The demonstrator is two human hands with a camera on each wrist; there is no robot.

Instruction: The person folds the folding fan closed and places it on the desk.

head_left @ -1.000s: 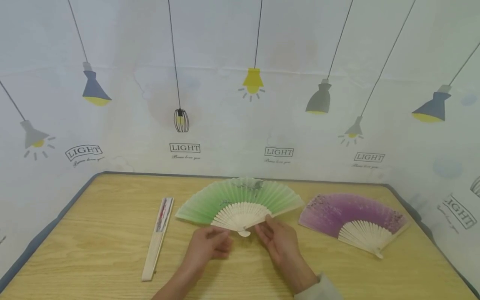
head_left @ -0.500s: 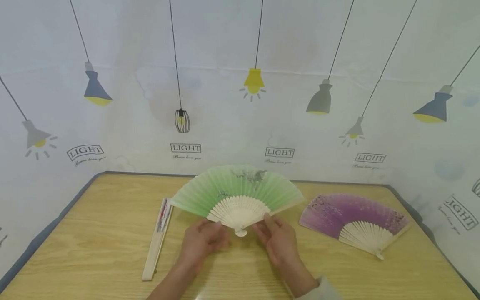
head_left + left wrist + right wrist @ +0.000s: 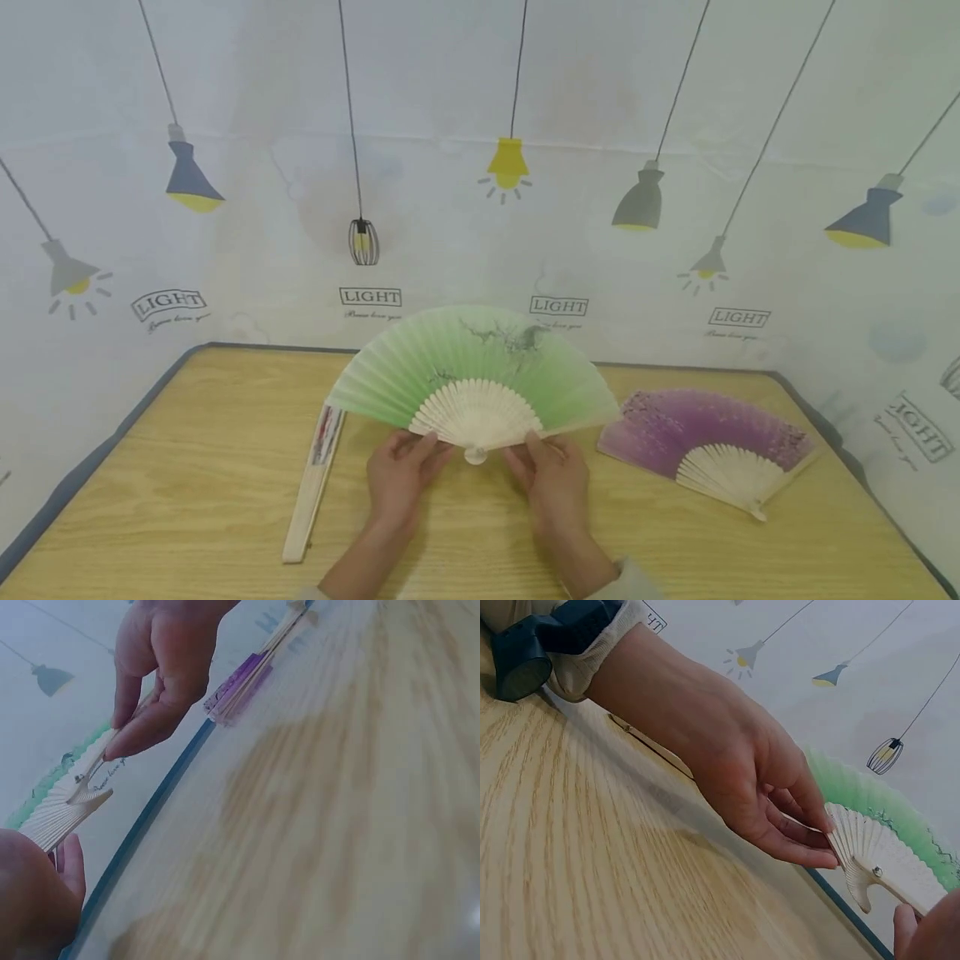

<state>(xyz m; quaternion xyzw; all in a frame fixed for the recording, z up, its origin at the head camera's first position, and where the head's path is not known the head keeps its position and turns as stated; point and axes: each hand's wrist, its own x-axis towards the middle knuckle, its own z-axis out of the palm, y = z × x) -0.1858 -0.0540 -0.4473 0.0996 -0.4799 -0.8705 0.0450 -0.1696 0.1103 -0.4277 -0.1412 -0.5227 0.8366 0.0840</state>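
A green folding fan (image 3: 480,350) with pale slatted ribs and a dark branch print is spread wide, held up off the table in the head view. My left hand (image 3: 401,479) pinches its left outer rib, thumb on the near face. On the other side my right hand (image 3: 553,483) pinches the right outer rib. The pivot end of the fan hangs between the two hands. In the right wrist view a metal rivet (image 3: 877,871) shows at that pivot, and the right thumb and fingers grip the rib's edge.
A spread purple folding fan (image 3: 712,450) lies on the table at the right. To the left lies a closed folding fan (image 3: 313,483), its top end close to the green fan's edge. A white printed wall sheet (image 3: 450,208) stands behind the wooden table (image 3: 202,467).
The green fan has risen from the table and tilted up to face the head camera more. It has opened slightly wider. Both hands stay at its outer ribs.
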